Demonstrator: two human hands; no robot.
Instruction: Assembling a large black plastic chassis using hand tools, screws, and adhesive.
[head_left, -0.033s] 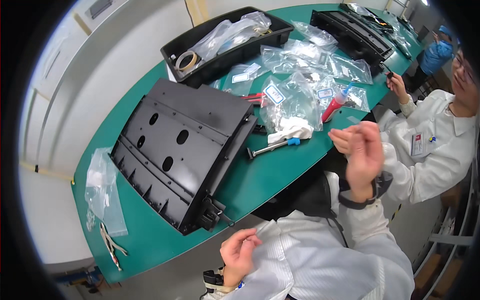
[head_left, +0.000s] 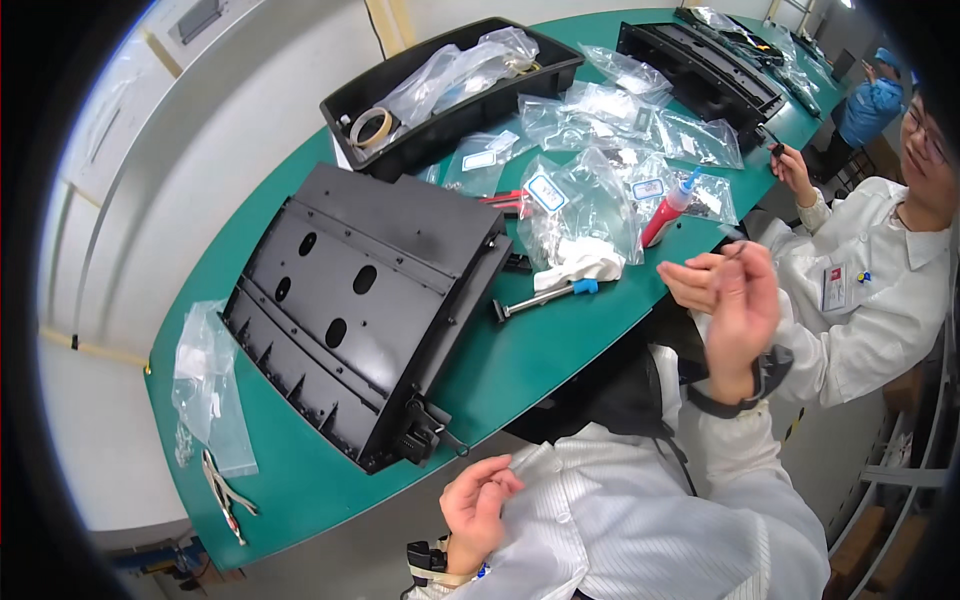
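My left hand [head_left: 478, 512] is in front of my body, off the table's near edge. Its fingers are curled with the thumb close against them, and the palm is hidden. My right hand [head_left: 742, 318] is raised beyond the table edge, its fingertips pinched together. A small translucent sliver [head_left: 732, 233] shows at those fingertips, too small to name. A co-worker's hand [head_left: 688, 284] is just behind and left of it. Nearest on the table are a red bottle with a blue tip [head_left: 668, 212], a blue-and-metal tool [head_left: 545, 297] and a black sheet-metal housing [head_left: 365, 300].
A black bin [head_left: 455, 105] holds bags and a tape roll [head_left: 371, 128]. Clear bags of parts [head_left: 580, 200] and a white cloth [head_left: 578, 262] lie on the green table [head_left: 520, 370]. Pliers [head_left: 228, 495] are at front left. A co-worker [head_left: 850, 300] sits close on the right.
My right hand has shifted slightly right and down, and the small sliver has moved right with it. My left hand has not visibly moved.
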